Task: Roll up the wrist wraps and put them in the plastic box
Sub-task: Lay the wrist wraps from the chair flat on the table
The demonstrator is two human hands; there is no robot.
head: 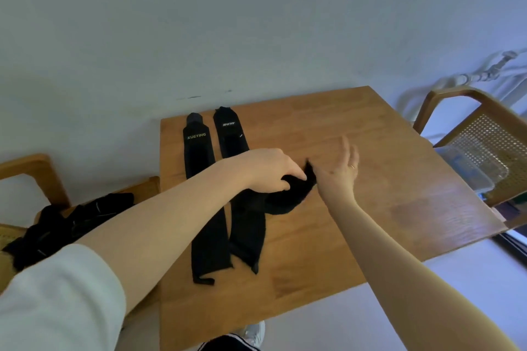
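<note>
Two long black wrist wraps lie side by side on the wooden table (pixel 370 157): the left wrap (pixel 199 157) reads XUEYING, the right wrap (pixel 232 137) has a smaller logo. A third black wrap (pixel 288 196) lies bunched across them. My left hand (pixel 268 168) pinches its folded end with curled fingers. My right hand (pixel 340 168) is beside that end with straight, spread fingers, its thumb side touching the fabric. The clear plastic box (pixel 470 171) sits on the chair at the right.
A wicker-backed wooden chair (pixel 490 134) stands at the table's right. Another chair (pixel 34 174) at the left carries a heap of more black wraps (pixel 71 222). A pale wall runs behind the table. A shoe (pixel 255 333) shows below the near edge.
</note>
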